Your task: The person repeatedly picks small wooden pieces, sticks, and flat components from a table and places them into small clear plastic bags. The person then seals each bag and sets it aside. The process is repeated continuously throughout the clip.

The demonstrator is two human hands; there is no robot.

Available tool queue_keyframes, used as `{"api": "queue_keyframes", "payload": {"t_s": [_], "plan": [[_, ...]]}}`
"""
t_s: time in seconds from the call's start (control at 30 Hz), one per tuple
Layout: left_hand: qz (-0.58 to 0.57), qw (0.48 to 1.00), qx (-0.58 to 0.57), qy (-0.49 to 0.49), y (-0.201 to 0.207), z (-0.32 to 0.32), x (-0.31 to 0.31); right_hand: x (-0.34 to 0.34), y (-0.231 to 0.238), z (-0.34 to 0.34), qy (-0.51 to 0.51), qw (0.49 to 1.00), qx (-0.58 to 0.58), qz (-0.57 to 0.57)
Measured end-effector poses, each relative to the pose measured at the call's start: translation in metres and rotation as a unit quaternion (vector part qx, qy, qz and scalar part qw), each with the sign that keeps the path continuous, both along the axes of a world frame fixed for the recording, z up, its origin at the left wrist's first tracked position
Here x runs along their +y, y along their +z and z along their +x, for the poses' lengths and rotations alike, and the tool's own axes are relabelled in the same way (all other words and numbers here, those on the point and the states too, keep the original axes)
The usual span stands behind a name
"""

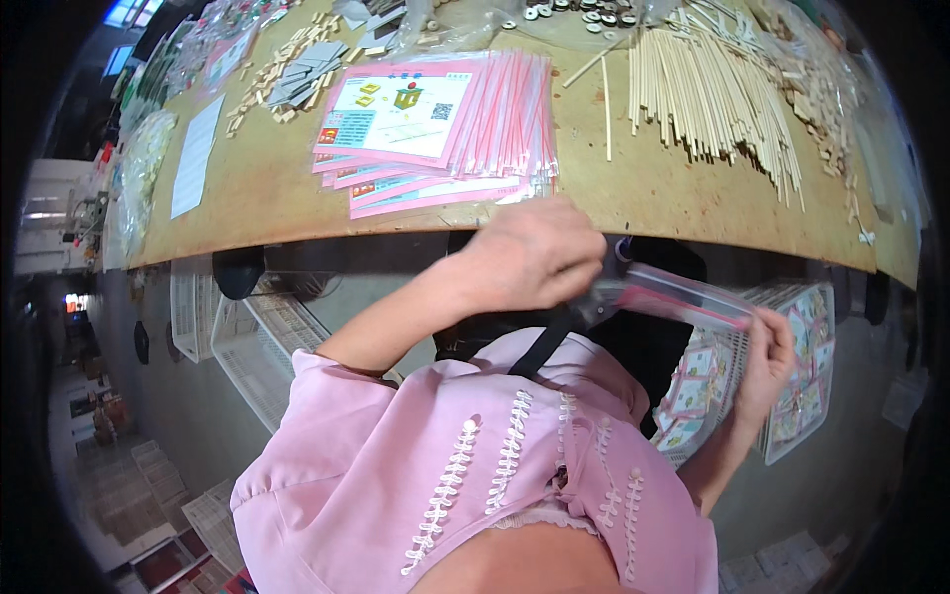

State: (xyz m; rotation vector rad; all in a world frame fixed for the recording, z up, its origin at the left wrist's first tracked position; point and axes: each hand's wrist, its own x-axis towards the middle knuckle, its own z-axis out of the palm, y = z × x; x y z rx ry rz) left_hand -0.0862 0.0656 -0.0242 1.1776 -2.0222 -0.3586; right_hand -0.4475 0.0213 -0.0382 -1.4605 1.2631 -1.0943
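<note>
My right hand (767, 366) grips one end of a clear plastic bag with pink edges (683, 297), held out past the table's front edge. My left hand (539, 252) is closed, slightly blurred, by the bag's other end; what its fingers hold, if anything, is hidden. Just beyond the left hand lies a fanned stack of flat pink-edged plastic bags (396, 114) with printed cards in them. A black strap (542, 346) hangs below the left hand, in front of my pink shirt.
Thin wooden sticks (708, 94) lie in a pile at the table's right. Small wooden blocks and grey pieces (307, 74) are at the far left, near a white paper sheet (198, 153). Below the table stand white baskets (262, 342); filled packets (807, 361) are in those at right.
</note>
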Motion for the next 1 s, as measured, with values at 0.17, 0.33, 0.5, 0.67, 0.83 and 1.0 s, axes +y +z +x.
{"api": "queue_keyframes", "payload": {"t_s": [0.17,0.33,0.5,0.67,0.83,1.0], "plan": [[-0.008,0.944,-0.100,0.315,0.010,0.065,0.002,0.005,-0.029,-0.131,-0.157,0.979,0.111,-0.068],[0.141,0.908,-0.057,0.389,-0.003,0.103,0.017,0.025,-0.045,-0.192,-0.152,0.856,0.490,0.065],[0.179,0.911,0.087,0.360,-0.018,0.122,0.018,0.026,-0.072,-0.138,-0.046,0.825,0.561,0.050],[0.072,0.920,0.107,0.369,-0.013,0.109,0.025,0.010,-0.038,0.029,0.089,0.939,0.332,0.015],[-0.051,0.962,-0.025,0.268,-0.011,0.068,0.038,0.012,-0.031,0.131,0.259,0.959,0.047,0.105],[-0.040,0.991,-0.033,0.120,-0.019,0.011,0.059,0.002,-0.012,0.176,0.327,0.916,-0.062,0.224]]}}
